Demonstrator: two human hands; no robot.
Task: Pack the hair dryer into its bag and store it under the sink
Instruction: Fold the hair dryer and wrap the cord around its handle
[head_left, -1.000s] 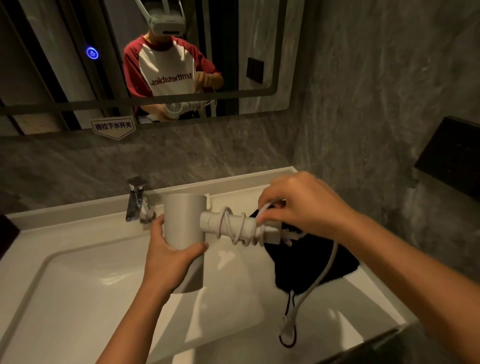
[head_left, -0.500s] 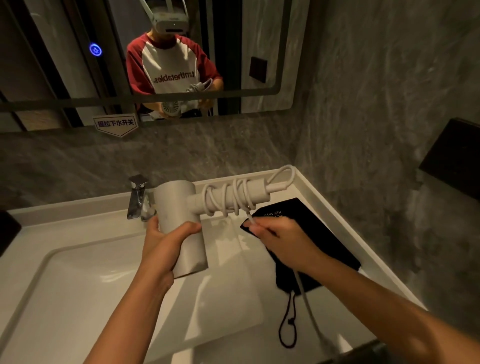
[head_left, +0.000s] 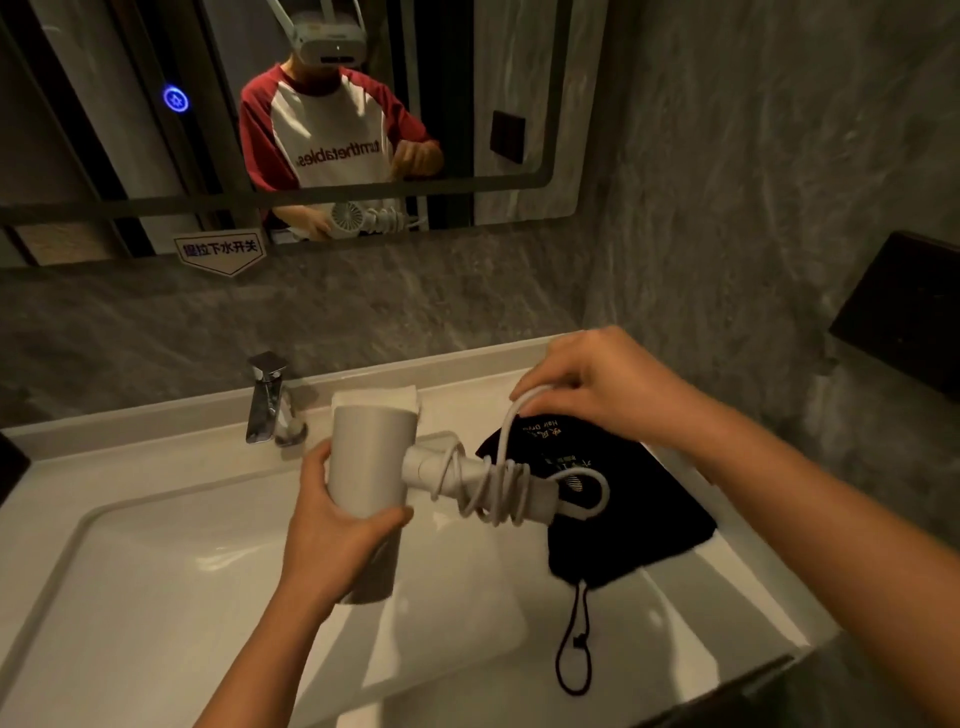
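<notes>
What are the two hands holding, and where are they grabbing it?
The left hand grips the hair dryer around its barrel. The right hand pinches the white cord above the handle that it is wound on.

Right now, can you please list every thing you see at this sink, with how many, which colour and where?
hair dryer: 1, white-grey, held above the basin
cord: 1, white, coiled around the dryer's handle, one loop pulled upward
bag: 1, black with gold print, lying flat on the counter right of the basin, drawstring hanging toward the front edge
faucet: 1, chrome, behind the basin
sink: 1, white, below the dryer
mirror: 1, dark-framed, on the wall, reflecting the person
blue button: 1, lit, on the mirror's left part
sign: 1, white, under the mirror
left hand: gripping the dryer's barrel
right hand: pinching the cord loop
</notes>
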